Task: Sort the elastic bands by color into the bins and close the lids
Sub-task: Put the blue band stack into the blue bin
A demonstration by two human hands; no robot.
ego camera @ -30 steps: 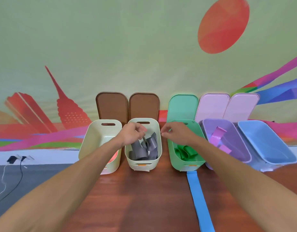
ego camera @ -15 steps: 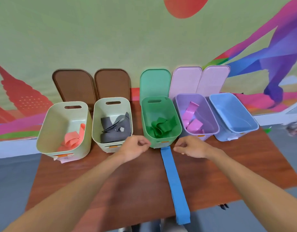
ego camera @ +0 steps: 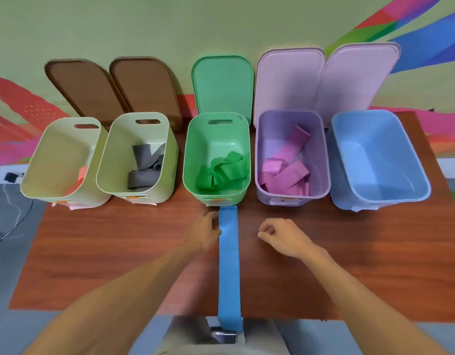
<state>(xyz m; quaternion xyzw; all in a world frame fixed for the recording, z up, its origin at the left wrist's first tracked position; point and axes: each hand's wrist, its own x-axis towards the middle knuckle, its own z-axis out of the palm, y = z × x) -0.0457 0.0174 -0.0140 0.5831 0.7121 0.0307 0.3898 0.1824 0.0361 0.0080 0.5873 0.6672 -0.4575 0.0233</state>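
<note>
A long blue band [ego camera: 229,265] lies flat on the wooden table [ego camera: 106,252], running from the green bin to the near edge and hanging over it. My left hand [ego camera: 204,233] has curled fingers that meet the band's left edge; a pinch is not discernible. My right hand [ego camera: 282,237] rests curled on the table just right of the band, holding nothing. Five open bins stand in a row: a cream bin [ego camera: 54,155] with a salmon band [ego camera: 81,176], a cream bin [ego camera: 118,155] with grey bands [ego camera: 144,170], a green bin [ego camera: 216,139] with green bands [ego camera: 221,172], a purple bin [ego camera: 275,134] with pink bands [ego camera: 285,172], and an empty blue bin [ego camera: 375,155].
Behind the bins, lids lean on the painted wall: two brown lids [ego camera: 88,88], a green lid [ego camera: 222,83] and two pink lids [ego camera: 290,80]. A cable and plug [ego camera: 11,176] lie on the floor at the left. Bare wood stretches to both sides of my arms.
Both hands came back from above the bins to the table in front of them. My left hand has moved right, up against the blue band's edge. The view has tilted down.
</note>
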